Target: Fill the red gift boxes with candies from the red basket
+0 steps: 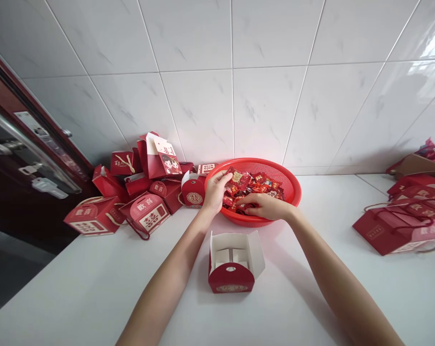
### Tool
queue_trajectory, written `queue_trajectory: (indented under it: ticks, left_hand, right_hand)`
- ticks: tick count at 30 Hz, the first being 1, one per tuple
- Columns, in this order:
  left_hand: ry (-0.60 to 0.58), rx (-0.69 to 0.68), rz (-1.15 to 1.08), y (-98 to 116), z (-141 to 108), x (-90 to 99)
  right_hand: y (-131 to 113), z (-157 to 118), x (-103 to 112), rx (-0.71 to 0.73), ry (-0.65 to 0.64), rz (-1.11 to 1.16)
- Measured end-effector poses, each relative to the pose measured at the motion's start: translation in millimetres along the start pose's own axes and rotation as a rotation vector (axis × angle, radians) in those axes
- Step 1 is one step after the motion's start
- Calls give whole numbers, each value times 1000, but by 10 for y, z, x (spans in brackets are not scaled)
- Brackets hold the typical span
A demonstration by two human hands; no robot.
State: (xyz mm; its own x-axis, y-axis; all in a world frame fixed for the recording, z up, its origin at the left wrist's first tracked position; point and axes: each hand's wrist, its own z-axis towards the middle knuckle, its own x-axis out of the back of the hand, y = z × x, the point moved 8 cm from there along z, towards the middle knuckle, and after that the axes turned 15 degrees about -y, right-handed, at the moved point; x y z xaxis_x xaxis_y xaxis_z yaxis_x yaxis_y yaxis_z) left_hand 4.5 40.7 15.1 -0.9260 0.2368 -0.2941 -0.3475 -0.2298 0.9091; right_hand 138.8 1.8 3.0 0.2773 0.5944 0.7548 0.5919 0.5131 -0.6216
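In the head view my left hand (214,191) pinches a red and gold wrapped candy packet (239,179) over the left side of a red plastic basket (291,185). My right hand (264,205) reaches over the basket's front rim, thumb and fingers apart, its fingertips among the red wrapped candies (262,185). Whether those fingertips grip a candy is hard to see. Nearer to me, between my forearms, stands a red gift box (231,281) with its top open. White inner walls and flaps show inside it, and one side panel leans outward to the right.
Several red gift boxes (151,211) with cord handles are piled at the left against the tiled wall (203,110). More red boxes (393,230) lie at the right, before a brown carton (421,166). A dark door (16,192) with keys borders the white table (95,288).
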Motion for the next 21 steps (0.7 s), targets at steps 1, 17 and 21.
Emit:
queue_trajectory:
  ticks: [1, 17, 21]
  left_hand:
    - [-3, 3, 5, 0, -3, -3]
    - [-20, -8, 0, 30, -15, -20]
    - [-33, -5, 1, 14, -6, -19]
  right_hand:
    - [14, 5, -9, -16, -5, 12]
    - [415, -229, 394, -190, 423, 164]
    - [445, -371, 512, -148, 523, 302]
